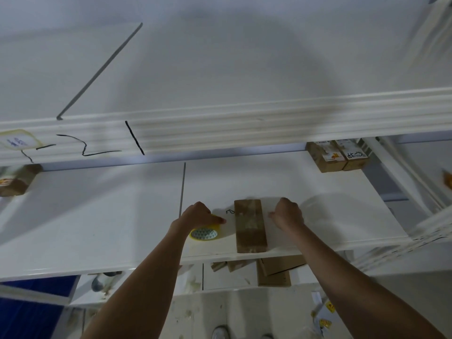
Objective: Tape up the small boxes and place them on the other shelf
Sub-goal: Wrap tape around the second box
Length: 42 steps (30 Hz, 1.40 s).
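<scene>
Both arms reach up from the bottom of the frame onto the white shelf (97, 228). Left hand (199, 214) sits on top of the yellow tape roll (204, 233), fingers curled over it, gripping it just left of centre. Right hand (288, 212) is right of the box (249, 227), knuckles up, fingers curled under; whether it pinches anything, I cannot tell. The box lies flat between the two hands, long side running away from the shelf's front edge, its near end at that edge, touching neither hand.

Up at the right, two more boxes (337, 156) sit side by side at the back of the shelf. Another brown box (17, 182) is at the far left edge. Above, the upper shelf (220, 69) carries black marker lines along its front rail. Flat cardboard (274, 270) lies on the level below, and the floor is spattered.
</scene>
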Each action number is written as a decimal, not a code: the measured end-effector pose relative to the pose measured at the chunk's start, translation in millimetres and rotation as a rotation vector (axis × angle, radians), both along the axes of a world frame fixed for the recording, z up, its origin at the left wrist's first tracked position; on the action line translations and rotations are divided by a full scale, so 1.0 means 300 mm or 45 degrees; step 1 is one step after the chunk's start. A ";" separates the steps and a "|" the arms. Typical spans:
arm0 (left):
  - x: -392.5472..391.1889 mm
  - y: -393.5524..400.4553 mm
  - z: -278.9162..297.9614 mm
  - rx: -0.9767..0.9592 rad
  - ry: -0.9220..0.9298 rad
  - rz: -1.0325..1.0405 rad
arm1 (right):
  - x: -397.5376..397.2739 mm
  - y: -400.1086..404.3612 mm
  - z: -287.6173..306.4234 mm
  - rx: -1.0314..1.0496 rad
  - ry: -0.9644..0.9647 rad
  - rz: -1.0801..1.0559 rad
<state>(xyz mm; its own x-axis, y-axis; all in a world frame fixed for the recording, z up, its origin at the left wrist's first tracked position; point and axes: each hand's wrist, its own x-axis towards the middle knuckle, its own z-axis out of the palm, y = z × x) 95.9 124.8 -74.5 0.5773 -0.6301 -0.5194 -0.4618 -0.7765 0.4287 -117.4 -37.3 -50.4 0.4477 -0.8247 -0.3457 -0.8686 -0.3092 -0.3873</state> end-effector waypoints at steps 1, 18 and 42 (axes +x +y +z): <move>0.001 0.001 -0.001 -0.004 0.000 0.002 | -0.022 -0.007 0.000 -0.091 0.098 0.024; -0.008 -0.001 -0.013 -0.012 -0.028 -0.015 | -0.091 -0.020 -0.067 -0.053 -0.355 -0.240; 0.009 0.024 -0.009 -0.095 0.087 -0.011 | 0.081 0.286 -0.130 0.127 -1.043 0.261</move>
